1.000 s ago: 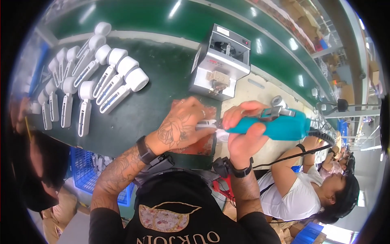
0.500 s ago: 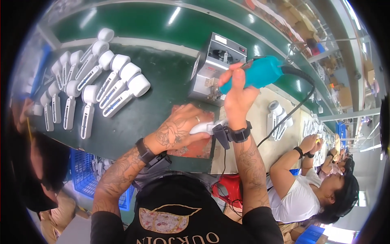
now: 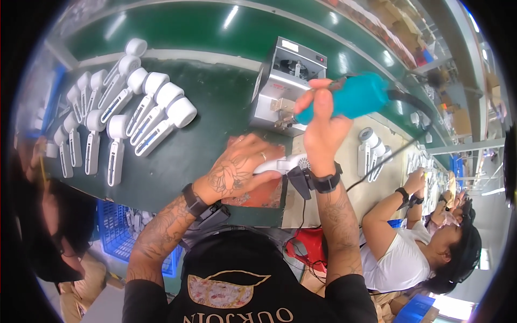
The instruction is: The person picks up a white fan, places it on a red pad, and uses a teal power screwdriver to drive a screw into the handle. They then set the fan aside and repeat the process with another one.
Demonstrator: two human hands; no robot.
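Note:
My left hand [image 3: 240, 164] is closed around the body of a white handheld fan [image 3: 276, 164], pressing it down over a worn reddish mat [image 3: 257, 197]. The fan's round grille end pokes out toward my right wrist. Higher up, my right hand [image 3: 325, 126] wraps around a teal electric screwdriver [image 3: 355, 98] with a dark cable trailing from its back end. The screwdriver's tip points left, near the front of a grey box-shaped screw feeder [image 3: 280, 89]; the bit itself is hard to make out.
Several white handheld fans [image 3: 116, 142] lie in rows on the green bench at left. A few more fans [image 3: 371, 148] rest on the pale board at right. Below the bench edge sits a blue crate [image 3: 116, 231]. A co-worker in a white shirt [image 3: 396, 261] works at right.
My right hand and the screwdriver have shifted a little to the right, and more of the fan's grille now shows. My left hand stays on the fan.

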